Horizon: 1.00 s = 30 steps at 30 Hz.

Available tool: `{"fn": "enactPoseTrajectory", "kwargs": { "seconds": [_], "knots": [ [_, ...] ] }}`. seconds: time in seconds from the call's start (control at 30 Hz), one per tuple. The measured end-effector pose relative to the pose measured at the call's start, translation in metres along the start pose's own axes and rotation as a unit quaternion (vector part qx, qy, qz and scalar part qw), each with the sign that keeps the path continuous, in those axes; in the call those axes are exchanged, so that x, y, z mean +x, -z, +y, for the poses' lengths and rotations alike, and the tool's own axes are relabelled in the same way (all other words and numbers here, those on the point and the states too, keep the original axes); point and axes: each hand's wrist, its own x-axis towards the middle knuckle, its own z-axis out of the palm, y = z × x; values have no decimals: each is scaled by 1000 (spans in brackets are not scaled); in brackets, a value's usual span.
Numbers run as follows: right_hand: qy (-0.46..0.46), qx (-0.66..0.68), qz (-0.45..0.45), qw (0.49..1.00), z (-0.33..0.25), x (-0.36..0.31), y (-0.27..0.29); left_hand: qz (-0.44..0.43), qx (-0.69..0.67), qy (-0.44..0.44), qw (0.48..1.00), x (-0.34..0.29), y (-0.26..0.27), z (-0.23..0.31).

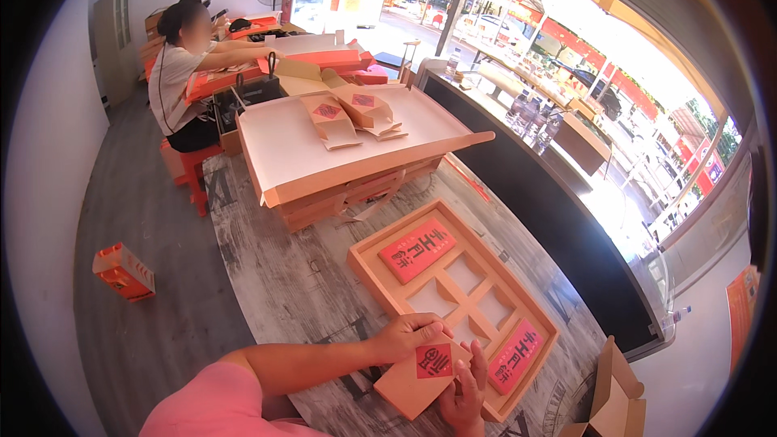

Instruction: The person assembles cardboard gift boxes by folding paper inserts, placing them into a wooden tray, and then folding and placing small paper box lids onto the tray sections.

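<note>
While hands [405,337] hold carton [402,391], tray rim [395,231] lies close.

Two red packets [418,249] are counted in one brown tray [372,275]. One small box [411,384] is seen between two hands [405,338], near. One red stool [192,159] is seen, far left.

The left grip [406,337] and right grip [467,390] hold a red-labelled brown box [410,381] near a partitioned tray [463,300].
</note>
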Motion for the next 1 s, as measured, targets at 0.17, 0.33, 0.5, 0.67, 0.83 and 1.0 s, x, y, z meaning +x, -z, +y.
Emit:
{"fn": "enactPoseTrajectory", "kwargs": {
  "seconds": [0.17, 0.33, 0.5, 0.67, 0.83, 1.0],
  "knots": [
    [10, -108, -25, 994, -7, 5, 4, -32, -96, 73, 992, 1, 6, 5],
    [-50, -65, 30, 996, -8, 5, 10, -65, -94, 42, 993, 0, 2, 13],
    [-208, 148, 53, 965, 4, -13, 11, -90, 135, -202, 966, 2, 10, 28],
    [-233, 156, 20, 960, -3, -14, 6, -27, 155, -203, 966, -15, -1, 36],
    [-267, 140, 65, 951, -30, -5, 7, -40, 183, -186, 965, -11, 5, 30],
    [-231, 21, -14, 973, 0, -27, 14, -42, 121, -156, 980, -14, -3, 15]
  ]
}}
